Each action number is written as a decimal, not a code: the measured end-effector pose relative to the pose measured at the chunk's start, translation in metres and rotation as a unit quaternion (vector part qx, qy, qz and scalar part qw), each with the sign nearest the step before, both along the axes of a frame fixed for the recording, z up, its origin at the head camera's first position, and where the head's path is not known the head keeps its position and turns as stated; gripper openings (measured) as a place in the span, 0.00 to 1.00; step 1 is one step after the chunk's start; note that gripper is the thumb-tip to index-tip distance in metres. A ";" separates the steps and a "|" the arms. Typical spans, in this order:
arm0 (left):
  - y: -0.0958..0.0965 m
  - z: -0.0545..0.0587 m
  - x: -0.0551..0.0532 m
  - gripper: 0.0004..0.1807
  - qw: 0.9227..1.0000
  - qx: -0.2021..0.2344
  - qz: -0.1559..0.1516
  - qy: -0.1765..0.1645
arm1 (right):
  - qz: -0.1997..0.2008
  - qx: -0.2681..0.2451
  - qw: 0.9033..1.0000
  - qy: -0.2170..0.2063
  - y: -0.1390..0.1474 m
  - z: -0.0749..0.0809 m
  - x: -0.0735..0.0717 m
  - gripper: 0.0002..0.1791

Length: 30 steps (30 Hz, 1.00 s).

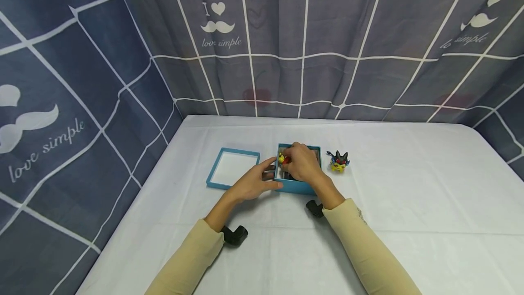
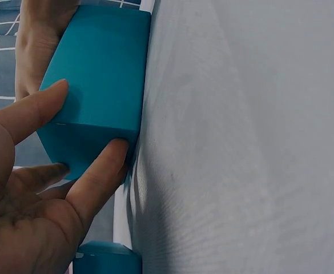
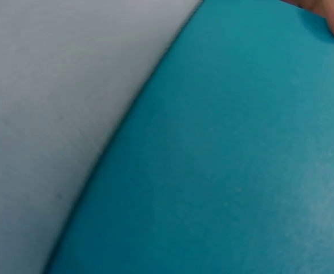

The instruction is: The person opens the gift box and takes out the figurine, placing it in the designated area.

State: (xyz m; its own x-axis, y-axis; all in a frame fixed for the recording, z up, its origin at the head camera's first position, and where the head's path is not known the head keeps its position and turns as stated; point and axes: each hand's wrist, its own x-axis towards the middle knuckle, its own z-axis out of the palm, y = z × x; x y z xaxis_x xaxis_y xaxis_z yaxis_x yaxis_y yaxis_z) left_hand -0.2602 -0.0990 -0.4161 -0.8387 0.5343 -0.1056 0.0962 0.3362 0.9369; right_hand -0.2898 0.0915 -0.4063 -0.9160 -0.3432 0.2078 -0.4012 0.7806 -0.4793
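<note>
A blue open-topped box (image 1: pixel 295 187) sits on the table, its long front wall facing me. My left hand (image 1: pixel 250 183) is at its left end; in the left wrist view the thumb presses the front wall and the rather straight fingers (image 2: pixel 101 177) touch the end wall. My right hand (image 1: pixel 302 162) reaches down into the box, thumb and forefinger about a small red-and-yellow toy figure (image 1: pixel 285 159). Dark things lie below that hand, mostly hidden. The right wrist view shows mainly the blue box wall (image 3: pixel 212 154) and a left fingertip.
A blue box lid (image 1: pixel 221 185) with a white inside lies left of the box. Right of the box stands a yellow, black and blue toy figure (image 1: pixel 338 162). Black wrist devices (image 1: pixel 235 236) hang under both forearms. A white cloth (image 1: pixel 409 185) covers the table; patterned curtains surround it.
</note>
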 end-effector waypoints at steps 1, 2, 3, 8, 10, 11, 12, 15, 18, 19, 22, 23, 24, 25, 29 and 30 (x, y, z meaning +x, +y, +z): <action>0.000 0.000 0.000 0.45 1.000 -0.001 0.001 0.000 | 0.000 0.003 1.000 -0.003 0.000 0.000 -0.001 0.20; 0.000 0.000 0.000 0.45 1.000 -0.002 0.001 0.001 | -0.001 0.003 1.000 -0.010 0.000 0.000 -0.001 0.21; -0.001 0.000 0.000 0.45 1.000 -0.003 0.002 0.001 | -0.001 0.004 1.000 -0.016 0.000 0.000 -0.001 0.22; -0.001 -0.001 0.001 0.45 1.000 -0.009 0.004 0.005 | 0.003 0.016 1.000 -0.025 -0.001 0.000 -0.002 0.24; -0.001 0.000 0.001 0.45 1.000 -0.010 0.005 0.004 | 0.008 0.023 1.000 -0.017 -0.001 -0.001 -0.001 0.23; -0.001 0.000 0.002 0.45 1.000 -0.008 0.004 0.003 | 0.010 0.025 1.000 -0.013 -0.001 -0.001 -0.001 0.23; -0.001 0.000 0.002 0.45 1.000 -0.007 0.003 0.002 | 0.011 0.023 1.000 -0.010 -0.001 -0.001 0.000 0.22; -0.001 0.000 0.002 0.45 1.000 0.002 -0.001 0.000 | 0.015 0.018 1.000 0.000 0.000 -0.001 0.001 0.21; -0.001 -0.001 0.002 0.45 1.000 0.004 -0.002 0.001 | 0.018 0.006 1.000 0.004 0.000 -0.001 0.001 0.20; -0.001 -0.001 0.002 0.45 1.000 0.005 -0.002 0.002 | 0.019 0.001 1.000 0.003 0.001 -0.001 0.001 0.20; -0.001 -0.001 0.001 0.45 1.000 0.006 -0.003 0.004 | 0.023 -0.022 0.999 -0.007 0.002 -0.002 0.001 0.22; -0.001 -0.001 0.001 0.45 1.000 0.009 -0.005 0.005 | 0.024 -0.034 0.999 -0.011 0.003 -0.003 0.001 0.23; -0.001 -0.002 0.001 0.45 1.000 0.010 -0.007 0.005 | 0.024 -0.047 0.998 -0.018 0.003 -0.003 0.001 0.23; 0.000 -0.002 0.001 0.45 1.000 0.011 -0.008 0.006 | 0.023 -0.061 0.998 -0.021 0.004 -0.003 0.001 0.23; 0.000 -0.002 0.000 0.45 1.000 0.005 -0.004 0.008 | 0.009 -0.112 0.993 -0.029 0.007 -0.004 0.000 0.20; 0.000 -0.002 0.000 0.45 1.000 0.002 -0.003 0.008 | 0.003 -0.122 0.992 -0.030 0.007 -0.004 0.000 0.20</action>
